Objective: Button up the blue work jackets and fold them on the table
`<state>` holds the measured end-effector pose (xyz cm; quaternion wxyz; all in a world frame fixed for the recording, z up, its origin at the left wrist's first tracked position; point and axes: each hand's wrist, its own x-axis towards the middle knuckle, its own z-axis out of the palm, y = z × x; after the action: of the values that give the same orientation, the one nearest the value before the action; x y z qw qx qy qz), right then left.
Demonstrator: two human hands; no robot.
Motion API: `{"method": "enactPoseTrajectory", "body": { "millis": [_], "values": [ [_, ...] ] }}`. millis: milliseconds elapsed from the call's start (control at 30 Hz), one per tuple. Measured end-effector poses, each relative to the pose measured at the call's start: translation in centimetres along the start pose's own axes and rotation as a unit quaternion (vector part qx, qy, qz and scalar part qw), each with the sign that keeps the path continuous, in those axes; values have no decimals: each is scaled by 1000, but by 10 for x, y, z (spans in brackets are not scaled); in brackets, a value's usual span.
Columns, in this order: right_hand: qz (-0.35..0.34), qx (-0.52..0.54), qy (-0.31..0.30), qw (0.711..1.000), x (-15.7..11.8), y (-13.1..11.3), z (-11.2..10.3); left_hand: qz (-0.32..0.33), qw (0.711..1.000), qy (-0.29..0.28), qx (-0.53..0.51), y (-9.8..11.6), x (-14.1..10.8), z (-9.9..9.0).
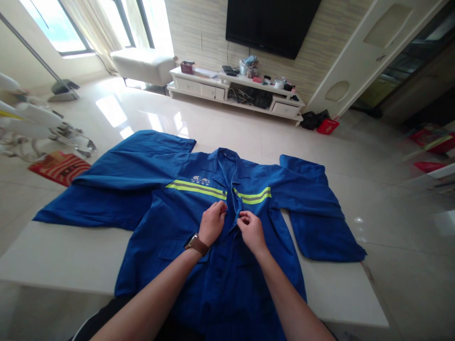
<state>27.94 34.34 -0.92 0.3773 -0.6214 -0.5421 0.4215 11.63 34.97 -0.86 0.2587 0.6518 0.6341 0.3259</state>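
A blue work jacket point(174, 218) lies front side up, collar away from me, both sleeves spread and folded back. Yellow-green reflective strips point(255, 196) cross its chest, and a white logo point(200, 180) sits above the strip on the left. The front is parted from the collar down to my hands; lower down the two edges lie together. My left hand point(212, 222) pinches the left front edge just below the strip. Across the gap, my right hand point(251, 231) has its fingertips closed on the other edge. Whatever buttons lie beneath my fingertips are hidden.
The jacket overhangs parts of a white table point(71, 255). A red striped bag point(59, 168) and a blurred white object point(28, 118) are at the left. Beyond the tiled floor stand a low white TV cabinet point(199, 90), a white bench point(142, 64) and a red bag point(327, 126).
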Motion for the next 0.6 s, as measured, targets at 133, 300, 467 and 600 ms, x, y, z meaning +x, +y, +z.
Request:
{"method": "enactPoseTrajectory", "body": {
  "millis": [133,300,467,600],
  "values": [
    [-7,16,-19,1000,1,-3,7,0,996,4,-91,1,3,0],
    [-35,3,-27,999,-2,-7,15,-27,984,-1,-175,2,4,0],
    [-45,-11,-26,999,-5,-7,20,-37,977,-10,-212,8,3,-3],
    [-69,-44,-41,996,-6,-10,20,-75,960,3,-270,1,7,0]
  ]
}}
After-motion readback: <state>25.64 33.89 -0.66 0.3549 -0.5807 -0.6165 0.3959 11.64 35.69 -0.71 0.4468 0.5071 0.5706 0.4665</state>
